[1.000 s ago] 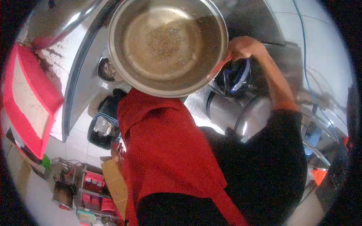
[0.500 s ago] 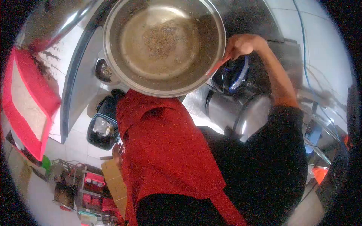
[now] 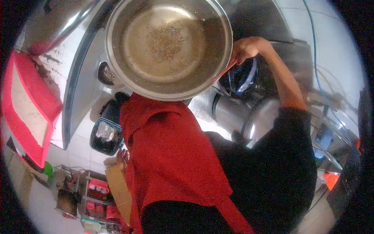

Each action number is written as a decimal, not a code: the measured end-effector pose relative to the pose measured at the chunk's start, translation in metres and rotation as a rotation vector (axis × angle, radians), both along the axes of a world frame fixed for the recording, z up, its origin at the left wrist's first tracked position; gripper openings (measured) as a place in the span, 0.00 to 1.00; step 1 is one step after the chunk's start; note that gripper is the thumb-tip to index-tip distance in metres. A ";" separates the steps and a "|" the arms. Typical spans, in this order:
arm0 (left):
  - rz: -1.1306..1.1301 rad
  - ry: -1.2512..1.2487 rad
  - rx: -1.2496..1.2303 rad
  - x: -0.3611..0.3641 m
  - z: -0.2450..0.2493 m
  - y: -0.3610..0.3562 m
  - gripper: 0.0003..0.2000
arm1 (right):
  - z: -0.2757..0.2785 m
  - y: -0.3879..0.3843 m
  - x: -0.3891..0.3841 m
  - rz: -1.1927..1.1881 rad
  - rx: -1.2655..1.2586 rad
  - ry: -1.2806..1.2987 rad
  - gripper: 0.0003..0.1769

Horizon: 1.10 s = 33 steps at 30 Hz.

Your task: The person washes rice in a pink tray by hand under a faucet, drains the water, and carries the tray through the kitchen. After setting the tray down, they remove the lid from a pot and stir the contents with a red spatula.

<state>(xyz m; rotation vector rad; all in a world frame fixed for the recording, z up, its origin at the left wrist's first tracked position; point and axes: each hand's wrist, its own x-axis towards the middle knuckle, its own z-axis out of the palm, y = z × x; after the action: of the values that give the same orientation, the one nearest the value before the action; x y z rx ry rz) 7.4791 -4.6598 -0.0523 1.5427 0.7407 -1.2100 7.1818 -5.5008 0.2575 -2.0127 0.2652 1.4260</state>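
A right hand [image 3: 247, 50] was curled closed around a slim red handle [image 3: 226, 70] beside a wide, round, grey metal pot [image 3: 212, 46] near a red cloth apron [image 3: 171, 144]; the left hand could not be made out.

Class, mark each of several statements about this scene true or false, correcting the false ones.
1. The bare right hand grips a thin red item beside the wide, round metal pot. True.
2. The pot is full to the brim. False: its inner base shows, strewn with specks.
3. The red cloth apron appears below the pot. True.
4. The bright pink-edged object appears right of the pot. False: it appears left.
5. A thin blue cord appears right of the pot. True.
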 end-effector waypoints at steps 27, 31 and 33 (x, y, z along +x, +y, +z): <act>-0.008 0.010 -0.016 0.004 0.002 0.008 0.22 | 0.004 -0.003 0.006 0.023 -0.001 -0.026 0.24; -0.014 0.006 -0.016 0.007 0.003 0.006 0.22 | -0.019 -0.015 -0.005 0.074 -0.093 -0.024 0.23; -0.011 0.007 -0.017 0.007 0.003 0.007 0.22 | -0.019 -0.016 -0.002 0.102 -0.139 0.053 0.23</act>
<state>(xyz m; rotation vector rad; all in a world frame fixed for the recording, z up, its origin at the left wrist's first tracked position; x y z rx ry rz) 7.4857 -4.6529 -0.0498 1.5313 0.7253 -1.2271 7.1793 -5.5167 0.2383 -2.1286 0.2961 1.5642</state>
